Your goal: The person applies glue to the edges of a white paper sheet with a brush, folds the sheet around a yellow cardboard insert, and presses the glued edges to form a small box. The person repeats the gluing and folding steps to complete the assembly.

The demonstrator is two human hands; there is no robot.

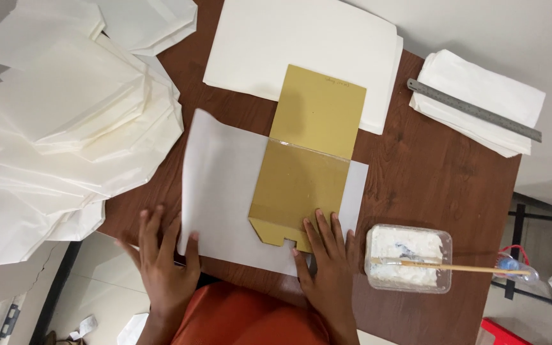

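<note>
Pressing flat, the right hand (328,262) is spreading wide on the cardboard template (305,172). The left hand (161,255) is lying open-fingered, gripping nothing, on the white paper sheet (225,191) over the brown wooden table (429,172).

- Clear plastic tub (409,258) w/ white paste, rectangular, near table's front right corner.
- Heap of white paper bags (65,121) over table's left edge.
- No labels, signs, screens.

Hidden and cut-off parts around the table

The cardboard template (306,167) covers the middle of the white sheet (225,191); the right hand (328,265) hides the sheet's near corner. The pile of paper bags (59,121) runs off the left and top edges. The stack of paper (289,38) is cut by the top edge. Both forearms leave the bottom edge.
</note>
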